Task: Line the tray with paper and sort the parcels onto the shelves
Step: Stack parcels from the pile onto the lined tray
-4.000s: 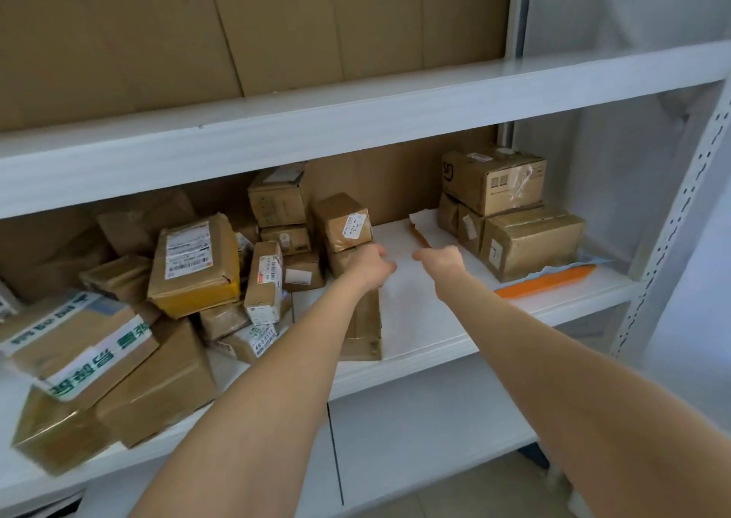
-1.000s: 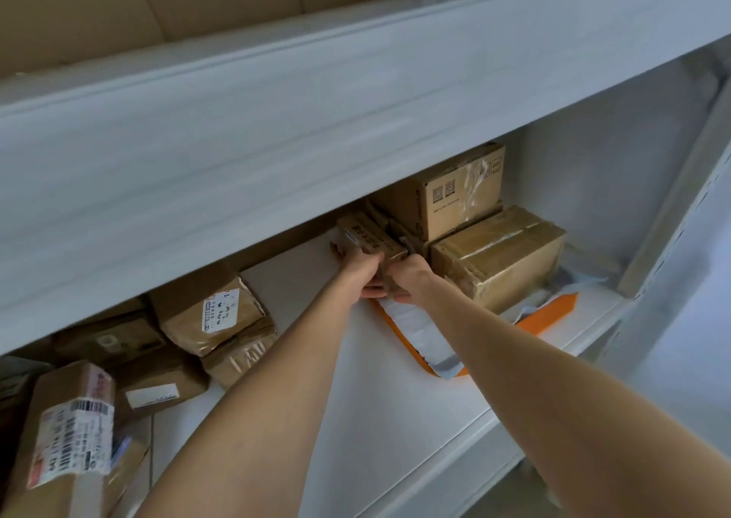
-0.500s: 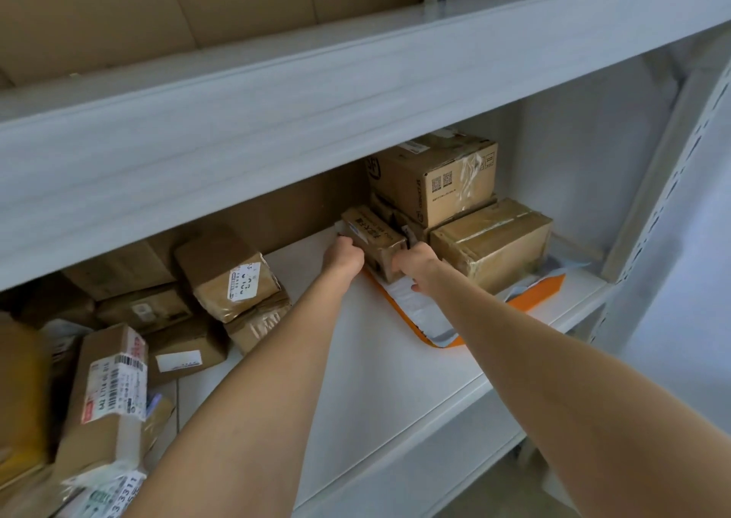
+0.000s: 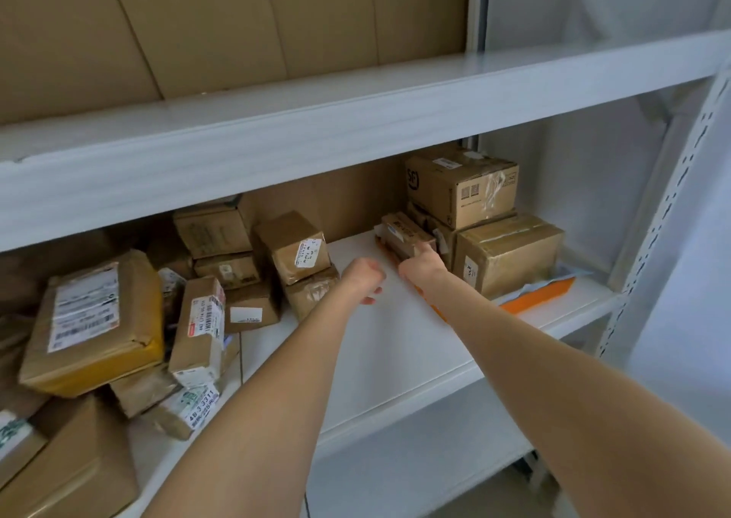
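Note:
A small brown parcel (image 4: 403, 232) lies at the left end of the orange tray (image 4: 540, 300), beside a stack of boxes. The stack is an SF carton (image 4: 461, 187) on top and a taped brown box (image 4: 510, 252) below. White paper (image 4: 553, 278) lines the tray and sticks out at its right. My right hand (image 4: 421, 270) rests one fingertip against the small parcel's near end without gripping it. My left hand (image 4: 362, 278) hovers over the white shelf (image 4: 387, 339) with its fingers curled and nothing in them.
A heap of several brown parcels (image 4: 197, 319) fills the left half of the same shelf. The upper shelf (image 4: 356, 121) overhangs close above, with cardboard sheets (image 4: 237, 23) behind it. A perforated upright (image 4: 672, 201) stands at the right.
Both hands were on the small parcel beside the stack. My left hand has since let go and drawn back toward me. The right hand keeps only a fingertip on it.

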Available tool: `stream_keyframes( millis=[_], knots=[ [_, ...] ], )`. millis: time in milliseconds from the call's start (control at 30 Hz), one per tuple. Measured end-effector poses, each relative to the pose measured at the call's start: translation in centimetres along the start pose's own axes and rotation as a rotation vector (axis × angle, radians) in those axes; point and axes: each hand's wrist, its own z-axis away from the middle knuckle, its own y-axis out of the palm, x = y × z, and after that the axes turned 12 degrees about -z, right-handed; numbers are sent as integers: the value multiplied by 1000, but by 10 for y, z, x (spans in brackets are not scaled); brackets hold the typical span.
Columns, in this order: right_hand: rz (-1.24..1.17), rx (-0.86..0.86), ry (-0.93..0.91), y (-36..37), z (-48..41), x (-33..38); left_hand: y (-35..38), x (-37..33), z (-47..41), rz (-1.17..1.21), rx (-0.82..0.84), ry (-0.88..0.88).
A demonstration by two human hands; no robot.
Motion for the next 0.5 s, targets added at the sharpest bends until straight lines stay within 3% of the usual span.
stream_keyframes(
  millis=[200,500],
  knots=[
    [15,40,-2,24,34,-3,-20,25,45,19,-3,-45],
    [-96,155,29,65,68,-5,-53,53,85,-76,-191,-143]
  ],
)
